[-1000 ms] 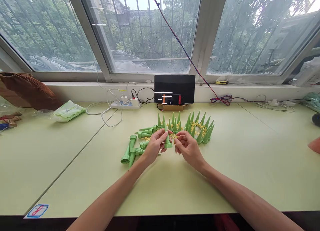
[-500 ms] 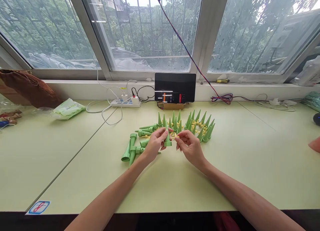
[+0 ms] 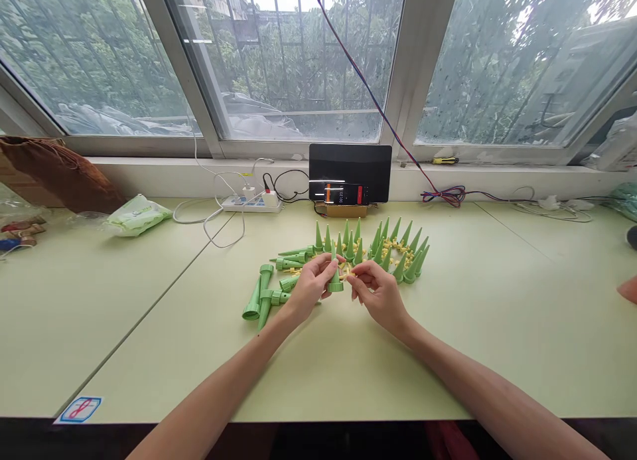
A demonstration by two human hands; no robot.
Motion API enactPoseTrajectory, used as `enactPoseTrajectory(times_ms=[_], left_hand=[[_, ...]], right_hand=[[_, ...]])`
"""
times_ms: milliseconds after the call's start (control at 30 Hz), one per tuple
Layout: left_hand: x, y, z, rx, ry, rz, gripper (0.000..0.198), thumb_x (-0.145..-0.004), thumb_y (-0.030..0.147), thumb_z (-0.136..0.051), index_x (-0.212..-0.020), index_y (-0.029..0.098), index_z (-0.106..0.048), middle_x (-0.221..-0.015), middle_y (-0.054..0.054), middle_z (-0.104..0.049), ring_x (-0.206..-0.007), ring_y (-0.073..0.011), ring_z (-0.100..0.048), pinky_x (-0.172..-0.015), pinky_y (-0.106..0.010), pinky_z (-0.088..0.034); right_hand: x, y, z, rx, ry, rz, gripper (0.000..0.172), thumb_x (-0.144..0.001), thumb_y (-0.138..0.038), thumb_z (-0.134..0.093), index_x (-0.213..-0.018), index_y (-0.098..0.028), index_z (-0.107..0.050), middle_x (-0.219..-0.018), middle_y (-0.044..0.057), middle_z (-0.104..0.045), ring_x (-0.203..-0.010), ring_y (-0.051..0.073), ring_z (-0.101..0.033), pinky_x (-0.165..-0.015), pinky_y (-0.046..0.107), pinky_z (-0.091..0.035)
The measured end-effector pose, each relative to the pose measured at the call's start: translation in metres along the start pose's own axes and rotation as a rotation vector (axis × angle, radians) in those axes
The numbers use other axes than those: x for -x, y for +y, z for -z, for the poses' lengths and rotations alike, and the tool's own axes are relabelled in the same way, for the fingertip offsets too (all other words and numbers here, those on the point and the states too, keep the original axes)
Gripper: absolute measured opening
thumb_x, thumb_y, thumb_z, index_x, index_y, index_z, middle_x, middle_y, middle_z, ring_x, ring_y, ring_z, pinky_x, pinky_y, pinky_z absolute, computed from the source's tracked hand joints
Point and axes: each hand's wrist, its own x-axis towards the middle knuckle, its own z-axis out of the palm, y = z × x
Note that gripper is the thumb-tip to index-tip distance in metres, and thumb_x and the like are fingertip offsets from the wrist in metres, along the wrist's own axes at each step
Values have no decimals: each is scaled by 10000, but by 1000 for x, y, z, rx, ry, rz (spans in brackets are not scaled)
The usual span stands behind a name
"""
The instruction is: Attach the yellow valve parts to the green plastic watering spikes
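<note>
My left hand [image 3: 312,284] is closed around a green plastic plant watering spike [image 3: 335,277], its point up and its wide collar down. Between the fingertips of my right hand [image 3: 379,293] is a small yellow valve piece [image 3: 347,273], right beside the spike; whether the two touch I cannot tell. Several green spikes [image 3: 409,272] stand upright behind my hands, around a pile of small yellow pieces [image 3: 397,253]. To the left, more green spikes [image 3: 265,294] lie on their sides, some partly hidden by my left hand and forearm.
A black tablet [image 3: 350,171] with a phone [image 3: 343,193] in front leans at the back. A power strip [image 3: 253,202] with white cables and a green-white packet [image 3: 138,216] lie to the left. Bundled wire [image 3: 445,195] sits back right. Part of another person's hand [image 3: 628,289] shows at the right edge.
My right fingertips and the yellow piece have come slightly closer to the spike. My left hand keeps its hold, and the view has shifted a little.
</note>
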Motion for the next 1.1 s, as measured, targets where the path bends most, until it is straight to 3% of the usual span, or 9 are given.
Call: enactPoseTrajectory(times_ms=[300, 500, 967, 1100], left_hand=[[1, -5, -2, -88, 23, -76, 369, -889, 557, -572, -1007, 208, -603, -715, 30, -444, -553, -78, -357, -429, -169, -338], [2, -3, -5, -141, 31, -149, 358, -890, 537, -583, -953, 185, -574, -688, 41, -414, -525, -73, -335, -396, -183, -279], [2, -6, -4, -252, 19, -274, 289, -925, 461, -560, -942, 174, -593, -705, 31, -461, -536, -73, -341, -473, -216, -297], [3, -1, -7, -226, 64, -257, 317, -897, 481, -586, -827, 173, -562, -674, 34, -411, -542, -77, -330, -461, -213, -289]], right_hand=[[0, 1, 0, -8, 9, -41, 209, -909, -375, -648, -842, -201, -554, -742, -8, -606, -523, 97, -561, -472, 238, -470], [0, 1, 0, -36, 7, -91, 240, -889, -396, -665, -825, -197, -546, -697, -22, -586, -498, 95, -540, -454, 233, -445], [-1, 6, 2, 1, -10, -149, 278, -897, -426, -647, -789, -198, -529, -615, -37, -571, -438, 94, -524, -436, 231, -412], [0, 3, 0, 46, -49, -94, 203, -924, -399, -606, -900, -204, -556, -667, -38, -560, -465, 98, -545, -461, 232, -434]])
